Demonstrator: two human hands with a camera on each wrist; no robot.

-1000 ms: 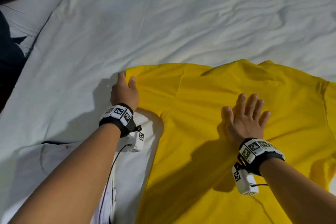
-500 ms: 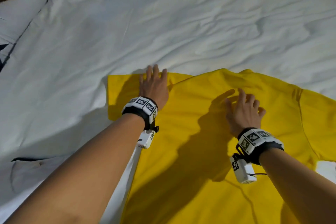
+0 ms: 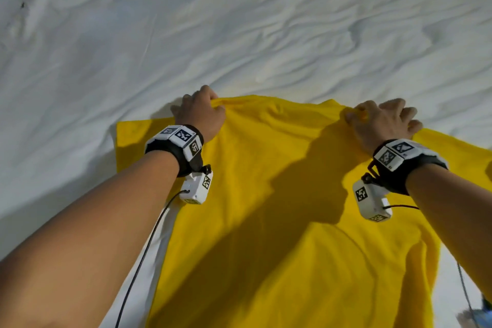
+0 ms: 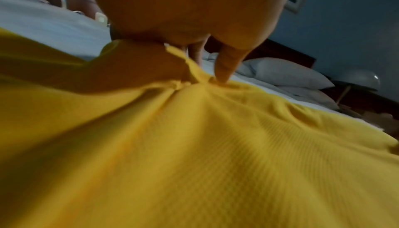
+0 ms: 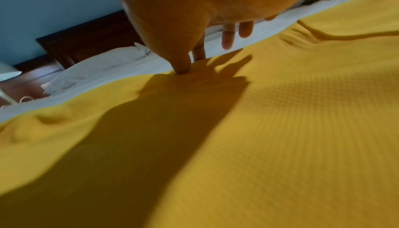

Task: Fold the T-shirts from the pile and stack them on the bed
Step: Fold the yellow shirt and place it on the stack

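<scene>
Step in hand, as I judge it: taking hold of the far shoulder edge of the bright yellow waffle-knit T-shirt, spread flat on the rumpled white bed sheet, ahead of a fold.

Left hand: fingers curled over the far edge, thumb and fingers pinching a bunched ridge of cloth; gathers radiate from the pinch in the left wrist view.
Right hand: thumb and forefinger nipping the edge near the other shoulder, remaining fingers loose and spread.

Next move probably calls for lifting both pinches together and evenly, so the soft knit folds without skewing.

Fabric: fine grid texture, limp, creases easily. Left sleeve lies flat. White pillows beyond.
</scene>
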